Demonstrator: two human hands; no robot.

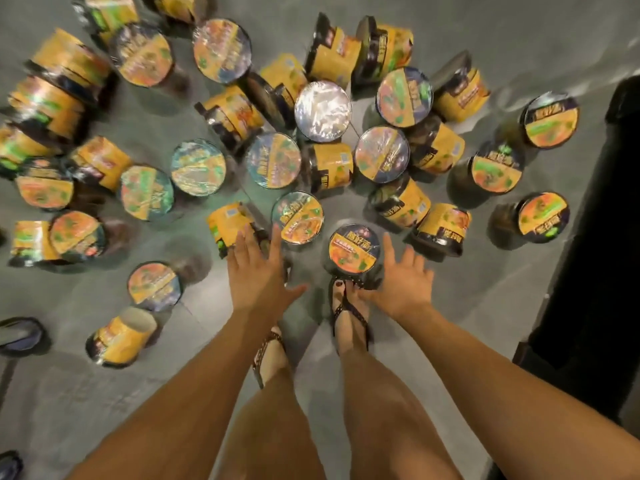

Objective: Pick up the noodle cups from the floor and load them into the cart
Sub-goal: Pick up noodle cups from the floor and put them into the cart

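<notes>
Several yellow and black noodle cups lie scattered over the grey floor point(104, 393), some upright, some on their sides. My left hand point(256, 275) reaches down with fingers spread, its fingertips at a tipped cup point(230, 223). Just right of that hand stands an upright cup point(298, 218). My right hand point(401, 282) is also spread and empty, just right of another upright cup point(355, 250) that stands at my right foot. No cart is clearly in view.
My two sandalled feet point(349, 317) stand between my arms. A tall black object point(595, 271) runs along the right edge. Dark rounded things point(20, 336) sit at the left edge. Bare floor lies near the bottom left.
</notes>
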